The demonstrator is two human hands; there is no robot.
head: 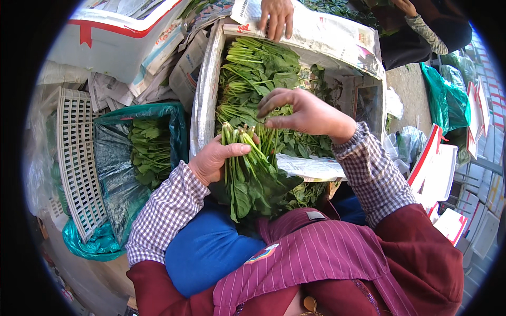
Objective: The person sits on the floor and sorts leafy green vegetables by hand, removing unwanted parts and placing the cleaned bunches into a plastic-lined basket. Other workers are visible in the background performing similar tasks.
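Observation:
My left hand [215, 157] grips a bunch of leafy greens [247, 185], probably spinach, with the cut stem ends up and the leaves hanging over my lap. Just above the stems hovers my right hand [302, 112], fingers curled and spread apart, with nothing visible in them. Behind both hands stands a box [205, 91] lined with newspaper. Bundled greens [257, 65] are laid along its left side, stems pointing left, and looser leaves lie toward its middle. The bunch and my hands hide part of the box's near side.
At left, a crate lined with green plastic [118, 148] holds more greens [150, 150], beside a white plastic basket [79, 158]. A white foam box [106, 47] stands behind. Another person's hand [276, 17] rests on the newspaper at the far rim. Foam lids [435, 170] stand at right.

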